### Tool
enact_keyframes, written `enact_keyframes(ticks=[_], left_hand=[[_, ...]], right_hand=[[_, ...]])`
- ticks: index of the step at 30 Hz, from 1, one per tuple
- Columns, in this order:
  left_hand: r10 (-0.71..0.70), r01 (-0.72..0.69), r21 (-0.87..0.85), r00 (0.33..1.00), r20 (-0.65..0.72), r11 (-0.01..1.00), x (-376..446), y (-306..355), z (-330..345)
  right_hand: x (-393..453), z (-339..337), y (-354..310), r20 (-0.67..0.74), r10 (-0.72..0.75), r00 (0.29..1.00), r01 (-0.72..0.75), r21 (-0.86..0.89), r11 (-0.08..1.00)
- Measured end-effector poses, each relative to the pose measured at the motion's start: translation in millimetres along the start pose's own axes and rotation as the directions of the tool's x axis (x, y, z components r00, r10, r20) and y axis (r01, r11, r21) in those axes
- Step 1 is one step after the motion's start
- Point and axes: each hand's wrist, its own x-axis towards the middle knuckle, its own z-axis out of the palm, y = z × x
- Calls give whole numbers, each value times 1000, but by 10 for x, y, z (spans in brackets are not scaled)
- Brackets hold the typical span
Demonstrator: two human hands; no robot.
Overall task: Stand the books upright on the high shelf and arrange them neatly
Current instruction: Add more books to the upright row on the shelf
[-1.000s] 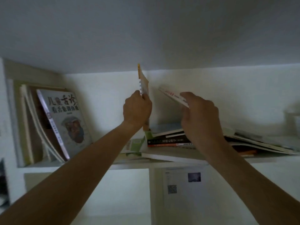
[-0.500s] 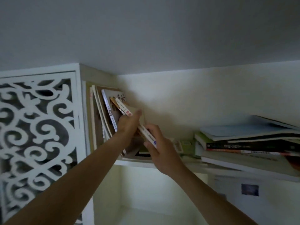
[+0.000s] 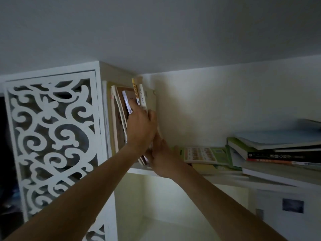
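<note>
Two hands on upright books at shelf 9 o'clock end: left hand presses spines flat-fingered, right hand grips bottom edges; flat pile at 3 o'clock

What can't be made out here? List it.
- Head view: lower spines of the upright books, hidden by the left hand.
- Fingers of the right hand, hidden behind the left hand.
- Right end of the flat stack, cut off by the frame edge.
- Spine titles: too small and blurred.
</note>
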Motion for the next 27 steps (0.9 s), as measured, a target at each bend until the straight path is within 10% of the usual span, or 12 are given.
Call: enact_keyframes(ticks=[5,11,16,20,27], left_hand=[[44,-76,278,992,122,958,71,2,-33],[23,-227,732,960,278,642,118,89,-146],[193,-167,862,978,82,479,83,35,-175],[473,-455,853,828,300,255,100,-230,-155],[235,-449,845,889,393,291,0,71,-16]], right_hand=[[78,-1,28,45,64,997,-56,-157,986],[192,-28,132,81,56,995,-46,-123,991],[146,-12,173,118,81,990,-80,-10,997],[105,-30,108,55,110,992,-107,-60,992],[-373,-495,-158,13,94,996,-89,-214,973]])
